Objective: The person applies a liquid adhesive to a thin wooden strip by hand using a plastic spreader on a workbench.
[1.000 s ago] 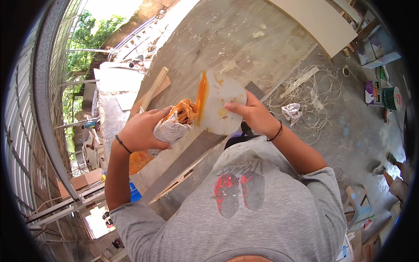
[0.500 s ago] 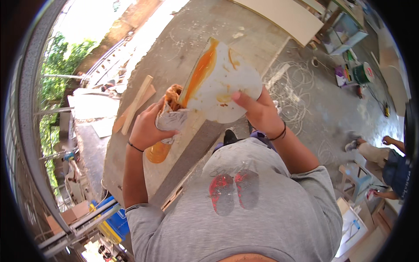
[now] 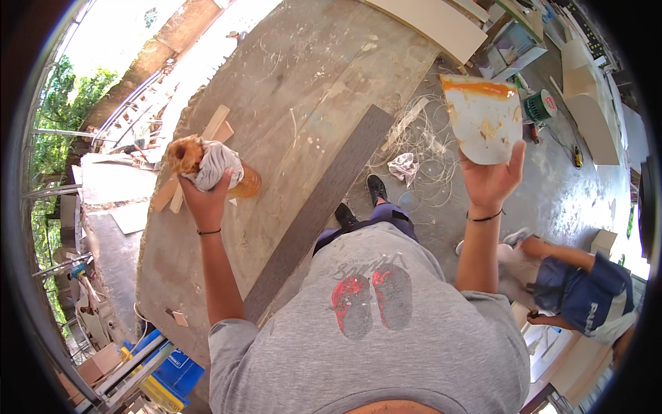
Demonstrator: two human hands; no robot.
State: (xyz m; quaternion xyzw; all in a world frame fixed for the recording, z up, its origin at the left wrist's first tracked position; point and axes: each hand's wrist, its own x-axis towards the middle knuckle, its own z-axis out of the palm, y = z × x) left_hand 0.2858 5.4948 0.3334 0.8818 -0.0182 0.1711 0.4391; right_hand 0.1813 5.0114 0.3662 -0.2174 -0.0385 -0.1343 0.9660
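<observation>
So, one white sheet is gripped by its rounded end in the right hand, sticking out past the palm, orange-smeared edge pointing away from the body, long axis roughly front-to-back. The left hand is wrapped around one orange container with one cloth on it, mouth facing left, long axis mostly sideways.

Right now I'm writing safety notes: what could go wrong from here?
The white sheet in the right hand bears a glossy orange smear, which might drip. The amber container, wrapped in cloth, could slip from the left hand. Loose strands on the floor near a black shoe might trip someone.
</observation>
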